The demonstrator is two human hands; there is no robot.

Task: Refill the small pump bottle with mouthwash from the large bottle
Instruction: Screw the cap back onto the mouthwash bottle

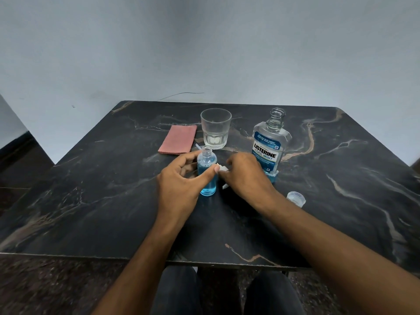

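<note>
From my head camera, the small pump bottle (207,176) stands upright and uncapped on the dark marble table (91,201), mostly full of blue liquid. My left hand (181,178) sits just left of it, fingers loosely spread around it, the thumb tip lying across its front; I cannot tell whether the fingers touch it. My right hand (246,173) is just right of the bottle, fingers curled over a white pump piece (222,168), pinching it. Behind and right of the bottle stands the large mouthwash bottle (269,144), open and nearly empty. Its clear cap (296,198) lies right of my right wrist. Behind the small bottle are a glass tumbler (216,128) and a folded pink cloth (178,139).
</note>
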